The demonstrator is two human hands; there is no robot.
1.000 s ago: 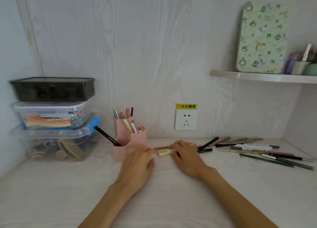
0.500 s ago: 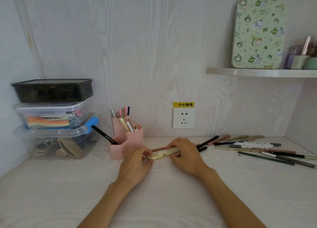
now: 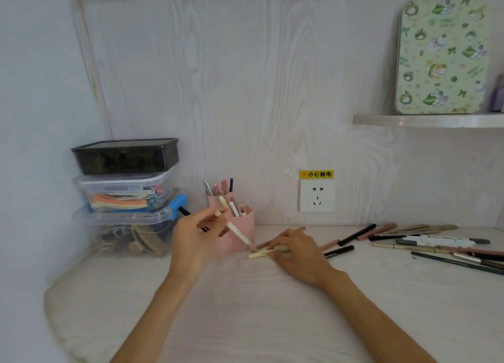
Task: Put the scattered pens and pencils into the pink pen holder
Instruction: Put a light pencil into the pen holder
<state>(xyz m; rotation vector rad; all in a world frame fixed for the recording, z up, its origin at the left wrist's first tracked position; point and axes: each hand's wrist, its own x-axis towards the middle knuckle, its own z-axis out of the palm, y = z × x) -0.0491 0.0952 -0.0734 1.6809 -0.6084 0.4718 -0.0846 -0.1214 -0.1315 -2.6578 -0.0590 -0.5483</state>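
The pink pen holder [image 3: 242, 226] stands near the back wall with several pens upright in it. My left hand [image 3: 195, 240] is raised just in front of it and pinches a cream pen [image 3: 237, 233], which slants down to the right. My right hand [image 3: 297, 249] rests on the desk over a pale yellow pen [image 3: 268, 252], fingers curled onto it. A black pen [image 3: 339, 251] and a brown pencil [image 3: 330, 244] lie just right of that hand. A spread of loose pens and pencils [image 3: 436, 246] covers the desk at the right.
Stacked plastic storage boxes [image 3: 125, 199] stand at the left, close to the holder. A wall socket [image 3: 317, 199] sits behind the desk. A shelf [image 3: 425, 120] at upper right carries a patterned green tin [image 3: 441, 59].
My left hand has lifted a cream pen off the desk and moved it up toward the holder. My right hand has stayed down on the pale yellow pen.
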